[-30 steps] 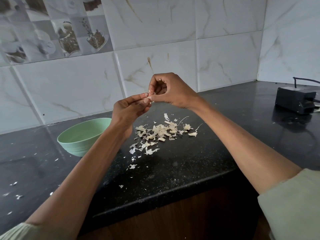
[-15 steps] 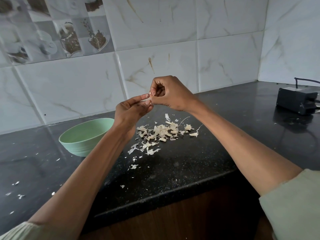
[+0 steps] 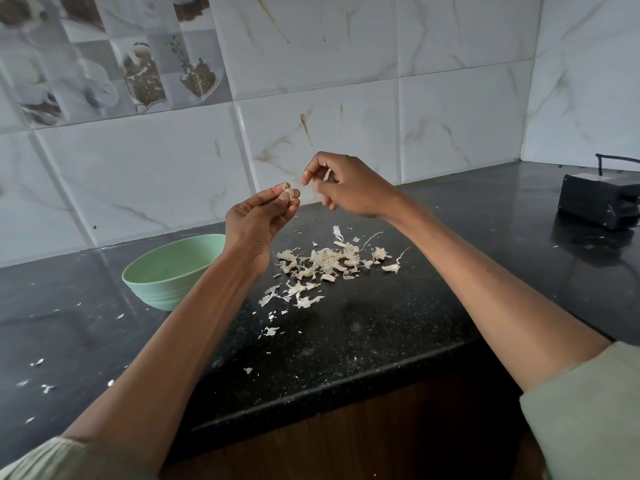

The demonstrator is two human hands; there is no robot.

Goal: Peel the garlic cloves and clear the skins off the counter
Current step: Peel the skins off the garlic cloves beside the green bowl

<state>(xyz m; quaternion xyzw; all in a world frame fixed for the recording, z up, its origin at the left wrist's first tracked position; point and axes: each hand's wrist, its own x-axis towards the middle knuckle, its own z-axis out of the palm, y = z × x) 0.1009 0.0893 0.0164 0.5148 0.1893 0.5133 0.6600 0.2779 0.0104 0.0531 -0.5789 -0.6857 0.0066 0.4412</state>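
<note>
Peeling is the step in hand, judged from how both hands are raised above the counter (image 3: 363,344). The left hand (image 3: 258,220) pinches a pale garlic clove (image 3: 289,194) between thumb and curled fingertips, held up in the air in front of the tiled wall. The right hand (image 3: 346,185) sits just to the right of it, apart from the clove, its fingers curled and pinching a thin strip of skin (image 3: 326,174).

Below them, a heap of skins (image 3: 329,263) lies on the dark counter, with smaller flakes strewn toward the near edge and off to the left. A green bowl (image 3: 169,271) stands on the left, near the wall; what it holds cannot be seen from here. A black box (image 3: 599,199) with a cord sits at the far right.

To do this well, the strip should probably be dropped onto the heap rather than flicked, since the flakes look light and would scatter further. The clove should be turned in the left fingertips so any skin left on its hidden side comes round to the right thumbnail. A light grip seems wise: a bare clove is likely slippery and could pop out. Once clean, the clove likely belongs in the bowl. Clearing the counter is not yet begun, and the stray flakes on the left will need gathering too.
</note>
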